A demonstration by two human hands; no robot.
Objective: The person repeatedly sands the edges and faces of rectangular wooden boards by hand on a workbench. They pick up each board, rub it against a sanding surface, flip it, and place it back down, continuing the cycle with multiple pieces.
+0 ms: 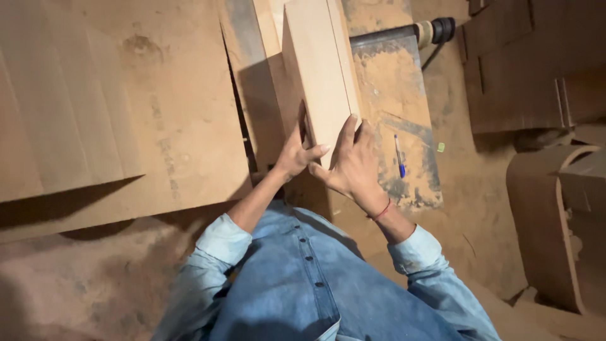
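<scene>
dusty workbench [404, 183] | sawdust floor [76, 284] | left hand [293, 155], right hand [353, 164] both gripping wooden board [319, 76]

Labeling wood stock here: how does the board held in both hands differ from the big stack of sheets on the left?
The board stands on edge, narrow and long, gripped by the left hand and right hand. The stack of sheets lies flat, far wider, untouched. The board looks pale and clean; the stack's top is stained and dusty. Both are light brown wood panel stock.

Two hands [297, 151] [353, 164], one wooden board [319, 76], one blue pen [399, 156]
</scene>
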